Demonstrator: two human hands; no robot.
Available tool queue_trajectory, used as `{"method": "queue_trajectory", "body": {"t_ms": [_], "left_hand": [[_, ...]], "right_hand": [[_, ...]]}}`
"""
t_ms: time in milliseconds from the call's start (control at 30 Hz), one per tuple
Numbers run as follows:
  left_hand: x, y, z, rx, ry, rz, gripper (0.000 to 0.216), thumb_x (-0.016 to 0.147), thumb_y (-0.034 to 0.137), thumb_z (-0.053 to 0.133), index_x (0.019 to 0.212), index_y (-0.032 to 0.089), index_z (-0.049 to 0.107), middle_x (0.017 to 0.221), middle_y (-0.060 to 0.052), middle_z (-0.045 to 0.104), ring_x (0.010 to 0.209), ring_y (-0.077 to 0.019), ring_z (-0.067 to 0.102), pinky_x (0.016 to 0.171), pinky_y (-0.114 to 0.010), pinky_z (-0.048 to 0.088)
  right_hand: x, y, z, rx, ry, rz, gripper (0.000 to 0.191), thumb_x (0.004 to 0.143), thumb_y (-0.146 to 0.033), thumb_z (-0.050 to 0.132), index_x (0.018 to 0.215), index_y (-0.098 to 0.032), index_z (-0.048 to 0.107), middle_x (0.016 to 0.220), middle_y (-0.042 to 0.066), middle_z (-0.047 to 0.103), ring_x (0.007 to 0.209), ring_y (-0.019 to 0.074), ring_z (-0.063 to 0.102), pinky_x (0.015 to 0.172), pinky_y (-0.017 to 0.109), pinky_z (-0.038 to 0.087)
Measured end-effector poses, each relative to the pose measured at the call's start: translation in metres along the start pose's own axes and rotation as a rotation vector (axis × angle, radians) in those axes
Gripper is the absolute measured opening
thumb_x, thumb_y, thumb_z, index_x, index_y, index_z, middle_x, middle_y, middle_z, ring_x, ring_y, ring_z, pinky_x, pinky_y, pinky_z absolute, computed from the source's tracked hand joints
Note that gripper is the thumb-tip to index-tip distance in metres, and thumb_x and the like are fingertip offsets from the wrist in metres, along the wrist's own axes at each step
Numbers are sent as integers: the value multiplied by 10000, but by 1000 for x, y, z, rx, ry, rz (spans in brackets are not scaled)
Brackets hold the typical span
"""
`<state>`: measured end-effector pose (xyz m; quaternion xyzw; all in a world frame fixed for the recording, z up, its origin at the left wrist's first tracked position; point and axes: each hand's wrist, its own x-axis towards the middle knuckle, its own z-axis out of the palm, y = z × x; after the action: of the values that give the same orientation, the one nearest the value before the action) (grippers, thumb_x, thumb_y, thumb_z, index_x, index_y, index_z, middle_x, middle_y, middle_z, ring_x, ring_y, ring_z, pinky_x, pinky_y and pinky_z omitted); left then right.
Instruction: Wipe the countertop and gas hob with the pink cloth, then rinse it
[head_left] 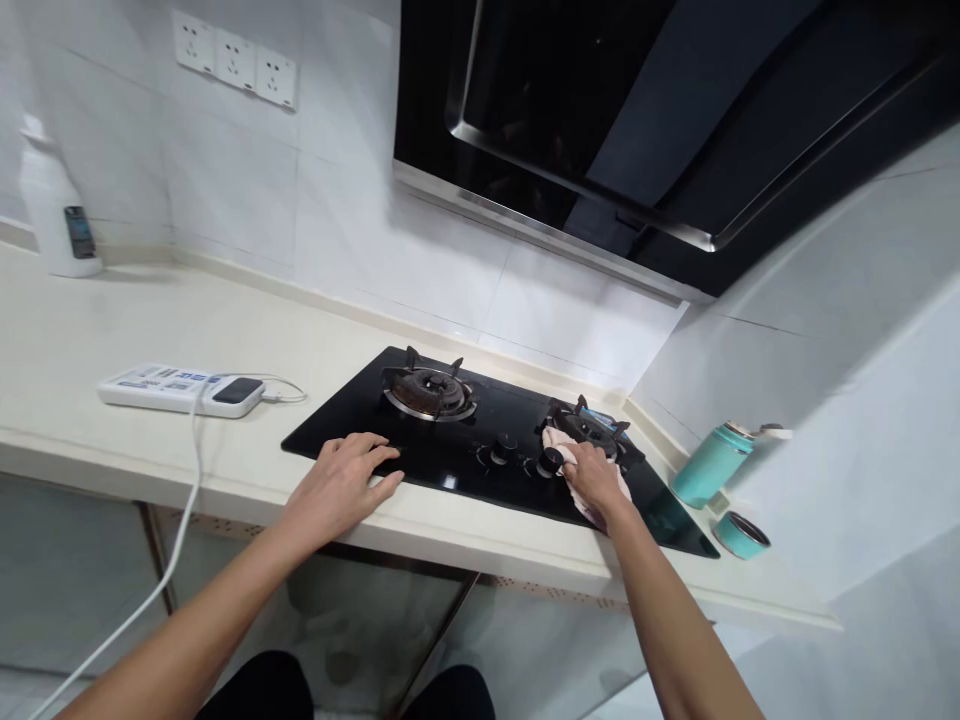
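A black glass gas stove [465, 455] is set into the pale countertop. My right hand [596, 478] grips a light pink cloth [559, 438], pressed against the stovetop beside the right control knob [550, 461] and in front of the right burner [589, 430]. Part of the cloth is hidden under my fingers. Resting on the stove's front left edge, my left hand [346, 480] has its fingers spread and holds nothing. Behind it sits the left burner [431, 390], brownish around its ring. The left control knob [501, 449] lies between my hands.
A teal thermos [712, 465] and its teal cup lid [741, 535] stand right of the stove. On the left lie a white power bank [176, 388] with a cable [191, 480] and a white spray bottle [56, 205]. A black range hood [555, 130] overhangs the stove.
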<state>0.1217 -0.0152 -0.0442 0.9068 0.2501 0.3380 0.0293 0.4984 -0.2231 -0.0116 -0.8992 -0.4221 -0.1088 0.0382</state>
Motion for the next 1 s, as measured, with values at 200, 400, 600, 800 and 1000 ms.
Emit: {"method": "queue_trajectory", "body": {"t_ms": [200, 400, 600, 800, 1000], "left_hand": [[-3, 2, 2, 23, 30, 20, 379, 1006, 412, 541, 1197, 183, 775, 1314, -150, 731, 1243, -342, 659, 1018, -509, 466], [-5, 1, 5, -25, 65, 43, 344, 1017, 378, 547, 1195, 180, 765, 1289, -138, 740, 1229, -328, 659, 1011, -495, 441], [-7, 1, 6, -35, 59, 44, 322, 1029, 358, 545, 1194, 182, 758, 1272, -130, 742, 1218, -312, 660, 1004, -485, 429], [-7, 4, 4, -43, 57, 32, 300, 1022, 339, 569, 1183, 175, 761, 1252, -129, 744, 1218, -314, 660, 1010, -495, 439], [-9, 6, -1, -59, 54, -8, 287, 1019, 345, 583, 1177, 190, 766, 1267, -129, 735, 1159, -295, 672, 996, -486, 483]], "right_hand": [[-47, -16, -3, -156, 40, 5, 455, 1036, -354, 439, 1394, -159, 642, 1276, 204, 627, 1225, 371, 579, 971, 440, 454], [-99, -32, -10, -102, 51, -131, 389, 955, -286, 509, 1261, -155, 711, 1116, 181, 673, 1057, 336, 650, 937, 423, 481], [-86, -2, -49, 576, 126, -67, 510, 902, -446, 504, 1313, -225, 709, 1031, 57, 769, 883, 260, 703, 784, 353, 540], [26, -27, -85, 974, 594, 86, 574, 833, -591, 595, 1227, -184, 690, 1052, 77, 759, 908, 259, 688, 761, 346, 555], [130, -88, -43, 667, 238, -47, 595, 983, -452, 402, 1509, -179, 458, 1300, 123, 693, 1102, 239, 674, 907, 365, 580]]}}
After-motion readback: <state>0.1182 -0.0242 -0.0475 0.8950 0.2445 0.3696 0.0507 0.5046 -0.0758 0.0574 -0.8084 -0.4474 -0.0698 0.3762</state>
